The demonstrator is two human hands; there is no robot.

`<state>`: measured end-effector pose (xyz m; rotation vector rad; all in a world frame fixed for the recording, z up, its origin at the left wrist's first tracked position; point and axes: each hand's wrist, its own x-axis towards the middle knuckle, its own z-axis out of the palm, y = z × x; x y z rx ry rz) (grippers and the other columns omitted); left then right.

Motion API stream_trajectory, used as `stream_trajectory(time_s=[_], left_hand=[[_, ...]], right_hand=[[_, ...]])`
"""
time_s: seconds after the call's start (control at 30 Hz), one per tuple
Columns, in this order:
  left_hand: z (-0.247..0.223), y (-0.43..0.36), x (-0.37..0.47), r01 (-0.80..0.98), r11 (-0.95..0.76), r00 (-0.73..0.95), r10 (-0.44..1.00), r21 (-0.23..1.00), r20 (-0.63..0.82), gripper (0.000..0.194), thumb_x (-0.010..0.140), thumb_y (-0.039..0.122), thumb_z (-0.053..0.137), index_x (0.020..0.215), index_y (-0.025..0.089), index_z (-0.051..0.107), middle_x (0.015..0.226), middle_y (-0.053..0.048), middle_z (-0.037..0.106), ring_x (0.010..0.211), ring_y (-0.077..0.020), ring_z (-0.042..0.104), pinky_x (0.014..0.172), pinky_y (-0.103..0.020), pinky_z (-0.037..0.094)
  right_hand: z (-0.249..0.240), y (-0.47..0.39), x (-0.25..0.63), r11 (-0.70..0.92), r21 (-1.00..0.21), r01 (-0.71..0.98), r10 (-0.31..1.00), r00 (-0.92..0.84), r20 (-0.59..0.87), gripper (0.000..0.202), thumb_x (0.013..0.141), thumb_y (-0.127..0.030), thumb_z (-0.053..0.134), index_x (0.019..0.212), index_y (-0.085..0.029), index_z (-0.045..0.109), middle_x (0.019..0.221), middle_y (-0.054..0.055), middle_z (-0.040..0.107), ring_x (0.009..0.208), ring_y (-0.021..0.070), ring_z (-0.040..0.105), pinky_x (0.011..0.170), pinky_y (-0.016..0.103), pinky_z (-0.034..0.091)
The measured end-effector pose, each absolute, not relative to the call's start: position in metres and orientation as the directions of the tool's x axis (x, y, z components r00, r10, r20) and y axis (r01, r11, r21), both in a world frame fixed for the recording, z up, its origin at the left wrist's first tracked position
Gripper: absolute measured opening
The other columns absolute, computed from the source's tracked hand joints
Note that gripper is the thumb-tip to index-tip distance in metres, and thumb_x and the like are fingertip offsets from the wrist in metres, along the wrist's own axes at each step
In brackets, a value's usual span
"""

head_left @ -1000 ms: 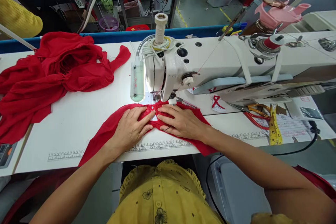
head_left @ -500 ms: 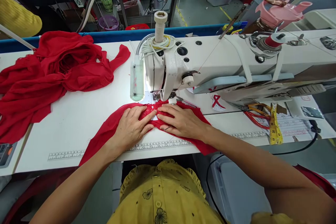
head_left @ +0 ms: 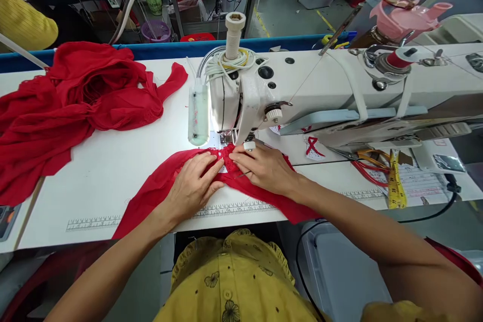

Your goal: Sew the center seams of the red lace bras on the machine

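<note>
Red fabric (head_left: 151,191) with a lace part lies across the front of the white sewing machine (head_left: 302,85), its upper edge at the presser foot (head_left: 227,137). My left hand (head_left: 194,181) rests flat on the fabric left of the foot, fingers apart. On the right, my right hand (head_left: 264,168) has its fingers bent and drawn together at the lace, with a thin pointed metal tool (head_left: 244,174) showing under them. Most of that tool is hidden by the hand. A small white piece shows between the hands under the lace.
A heap of red fabric (head_left: 94,95) lies at the left. Orange-handled scissors (head_left: 372,158), a yellow measuring tape (head_left: 394,186) and papers are at the right. A lamp (head_left: 198,115) hangs beside the machine head. Another person's yellow sleeve (head_left: 28,20) shows at the upper left.
My right hand's fingers have gone from lying flat to bent and gathered at the lace. My left hand has stayed nearly in place. The view has shifted slightly.
</note>
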<state>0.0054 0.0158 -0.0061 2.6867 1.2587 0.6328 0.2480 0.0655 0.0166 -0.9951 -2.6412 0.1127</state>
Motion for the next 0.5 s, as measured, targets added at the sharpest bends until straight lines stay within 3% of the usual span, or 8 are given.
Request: stream_trajectory(time_s=[0.2,0.5], left_hand=[[-0.010,0.018,0.008,0.692,-0.692,0.621,0.716,0.206,0.320,0.049,0.100,0.045,0.049,0.135,0.013,0.057,0.130,-0.018,0.060,0.119,-0.0321,0.054,0.097,-0.050,0.048],[-0.010,0.016,0.006,0.712,-0.693,0.648,0.709,0.107,0.280,0.051,0.098,0.049,0.050,0.137,0.017,0.059,0.132,-0.018,0.061,0.121,-0.0346,0.053,0.094,-0.048,0.044]], right_hand=[[0.015,0.081,0.236,0.763,-0.194,0.617,0.644,-0.750,0.147,0.043,0.089,-0.005,0.045,0.120,-0.024,0.068,0.117,0.005,0.069,0.083,0.0157,0.059,0.053,0.025,0.032],[0.011,0.086,0.237,0.738,-0.248,0.627,0.666,-0.737,0.118,0.048,0.090,-0.006,0.045,0.128,-0.026,0.066,0.121,0.005,0.068,0.095,0.0188,0.060,0.066,0.027,0.044]])
